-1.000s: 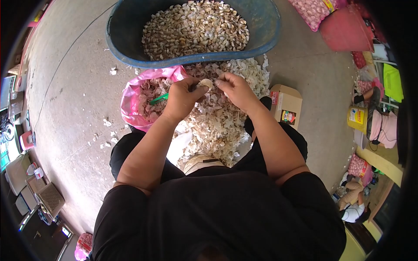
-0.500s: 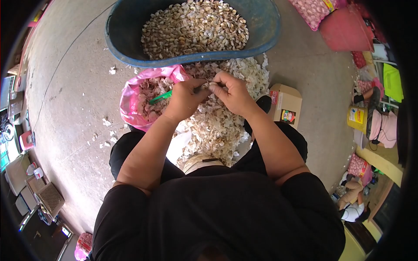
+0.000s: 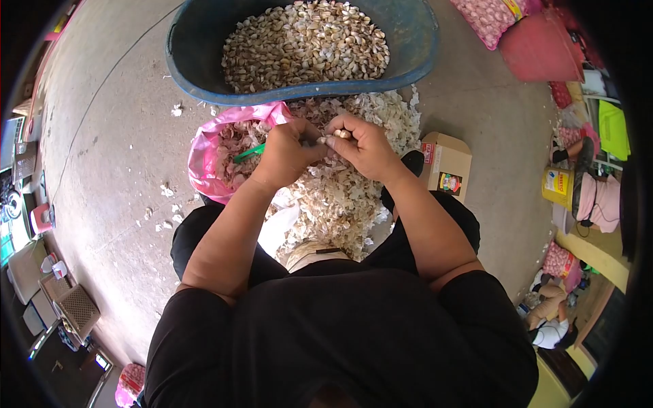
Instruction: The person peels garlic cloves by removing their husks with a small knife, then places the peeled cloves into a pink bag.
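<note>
My right hand point(image 3: 367, 146) is closed on garlic cloves point(image 3: 342, 134), which show pale between its thumb and curled fingers. Close beside it, my left hand point(image 3: 287, 153) has its thumb and fingers pinched together; what they hold, if anything, is too small to tell. Both hands are above a heap of papery garlic skins point(image 3: 333, 197). Left of them lies an open pink bag point(image 3: 204, 156) with more skins and a green-handled tool point(image 3: 249, 153) in it, its far end hidden. Beyond the hands stands a blue tub point(image 3: 415, 41) holding many cloves point(image 3: 306, 47).
A cardboard box point(image 3: 457, 158) lies right of the heap, near my shoe point(image 3: 412, 162). Farther right are a yellow container point(image 3: 558, 185), a red tub point(image 3: 537, 47) and mesh garlic bags point(image 3: 484, 20). Another person point(image 3: 551, 319) is at the lower right. Crates point(image 3: 76, 309) stand at the left.
My fingertips have shifted slightly, and my left hand has turned a little. More of the pale cloves now shows in my right hand.
</note>
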{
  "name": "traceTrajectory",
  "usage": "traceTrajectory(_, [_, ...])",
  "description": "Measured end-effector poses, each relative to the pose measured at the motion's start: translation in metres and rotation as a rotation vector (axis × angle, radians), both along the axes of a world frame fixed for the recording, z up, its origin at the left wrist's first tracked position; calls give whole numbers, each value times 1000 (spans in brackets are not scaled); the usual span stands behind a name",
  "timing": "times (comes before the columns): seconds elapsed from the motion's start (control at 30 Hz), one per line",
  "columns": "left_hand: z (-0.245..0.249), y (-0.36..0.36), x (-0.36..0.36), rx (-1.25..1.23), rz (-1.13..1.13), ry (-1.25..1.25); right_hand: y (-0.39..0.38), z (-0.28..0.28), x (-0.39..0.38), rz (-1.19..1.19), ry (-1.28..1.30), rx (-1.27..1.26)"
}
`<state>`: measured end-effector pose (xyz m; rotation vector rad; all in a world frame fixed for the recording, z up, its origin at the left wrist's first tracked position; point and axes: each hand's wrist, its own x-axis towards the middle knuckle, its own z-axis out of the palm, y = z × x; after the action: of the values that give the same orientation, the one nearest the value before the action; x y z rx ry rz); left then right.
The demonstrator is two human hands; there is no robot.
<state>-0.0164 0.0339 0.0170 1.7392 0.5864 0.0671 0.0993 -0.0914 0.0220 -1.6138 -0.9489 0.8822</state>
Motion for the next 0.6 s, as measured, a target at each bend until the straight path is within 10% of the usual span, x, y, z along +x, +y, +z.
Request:
traceTrajectory(0.37, [12,-4,3,-420,-19,-128,-1,2,2,-104,331,-44])
traceTrajectory(0.6, [-6,-2,2,-1004,113,-82,-1,3,5,73,-12,-99])
